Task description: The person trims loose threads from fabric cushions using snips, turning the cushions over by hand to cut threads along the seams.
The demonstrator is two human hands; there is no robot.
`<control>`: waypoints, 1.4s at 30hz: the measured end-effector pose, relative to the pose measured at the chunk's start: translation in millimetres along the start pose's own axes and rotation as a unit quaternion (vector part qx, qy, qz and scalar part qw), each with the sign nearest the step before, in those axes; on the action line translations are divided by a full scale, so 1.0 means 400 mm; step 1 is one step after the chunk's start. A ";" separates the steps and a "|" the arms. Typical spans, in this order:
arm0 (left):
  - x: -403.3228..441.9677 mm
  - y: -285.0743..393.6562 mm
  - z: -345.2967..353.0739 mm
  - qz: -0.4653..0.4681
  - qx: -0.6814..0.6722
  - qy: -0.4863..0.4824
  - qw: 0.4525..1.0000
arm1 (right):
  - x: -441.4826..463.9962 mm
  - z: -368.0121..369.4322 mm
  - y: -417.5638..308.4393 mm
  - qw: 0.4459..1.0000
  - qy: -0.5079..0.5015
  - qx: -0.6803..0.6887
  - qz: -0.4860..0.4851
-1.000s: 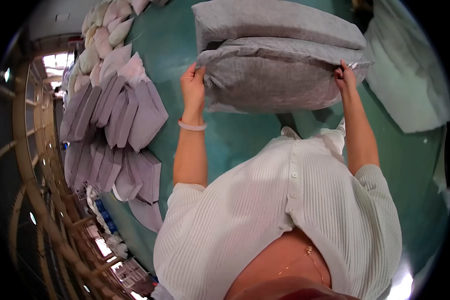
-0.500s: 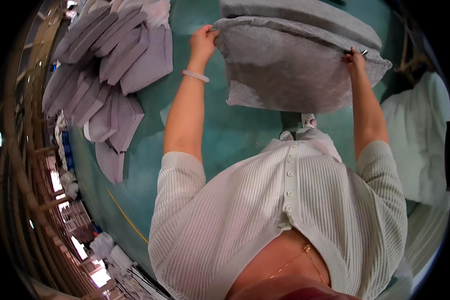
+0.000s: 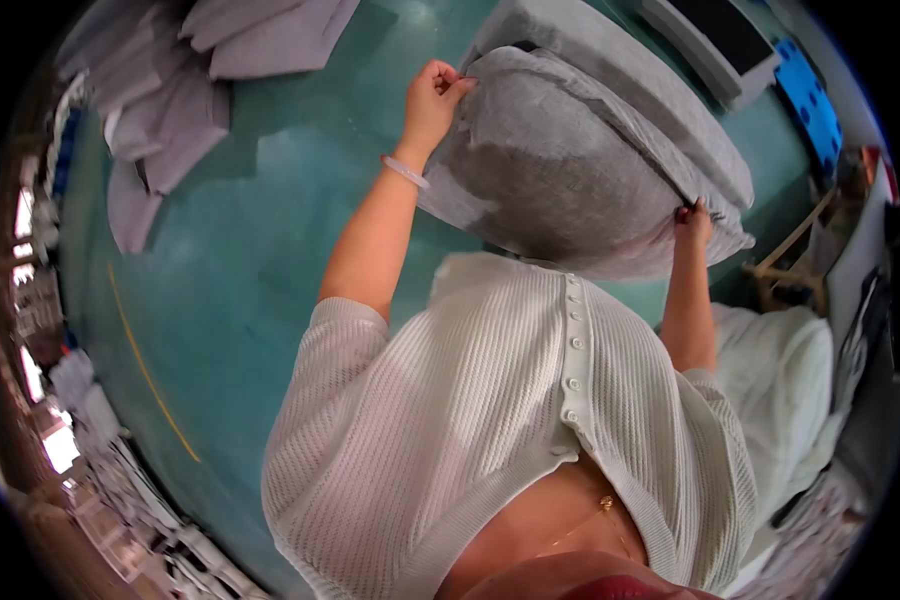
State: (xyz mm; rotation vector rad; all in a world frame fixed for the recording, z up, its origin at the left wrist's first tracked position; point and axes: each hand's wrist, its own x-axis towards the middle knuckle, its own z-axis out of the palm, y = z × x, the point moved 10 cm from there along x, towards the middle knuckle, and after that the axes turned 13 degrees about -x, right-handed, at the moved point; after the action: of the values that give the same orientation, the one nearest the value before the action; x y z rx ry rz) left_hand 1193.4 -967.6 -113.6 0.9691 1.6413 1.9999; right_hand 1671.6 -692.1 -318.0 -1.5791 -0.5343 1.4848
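Note:
A large grey fabric cushion (image 3: 550, 165) is in front of me, tilted with its right end lower in the view. Closed in a pinch, my left hand (image 3: 437, 105) is at the cushion's upper left corner. My right hand (image 3: 692, 225) grips the edge near the right corner, where a dark strip like a zipper runs along the seam. What lies under its fingers is partly hidden. Just behind this cushion is a second, thick grey cushion (image 3: 630, 85), close against it.
Grey cushions (image 3: 170, 90) lie piled on the green floor (image 3: 270, 230) at upper left. White fluffy material (image 3: 775, 360) is at right, near a wooden frame (image 3: 795, 255). A blue panel (image 3: 808, 105) and a black-topped grey object (image 3: 715, 45) are at upper right.
My view has turned, so the piled cushions sit further up and left. The held cushion appears more tilted and closer to my body; both hands stay at its edge.

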 end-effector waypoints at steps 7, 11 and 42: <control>-0.170 -0.022 0.043 0.039 -0.046 0.054 0.997 | 0.019 -0.007 0.007 0.996 -0.075 -0.037 0.025; -0.155 -0.048 0.049 0.055 -0.049 0.114 0.991 | 0.017 -0.035 -0.004 0.995 -0.075 -0.067 0.027; -0.138 -0.072 0.090 -0.054 -0.115 -0.031 0.991 | -0.855 0.548 0.163 0.713 -0.559 -0.396 0.148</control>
State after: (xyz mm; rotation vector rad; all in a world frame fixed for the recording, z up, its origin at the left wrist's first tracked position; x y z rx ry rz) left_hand 1253.4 -972.1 -153.0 0.8310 1.3639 2.0112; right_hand 1381.3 -933.2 -154.2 -1.1292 -1.8830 2.6442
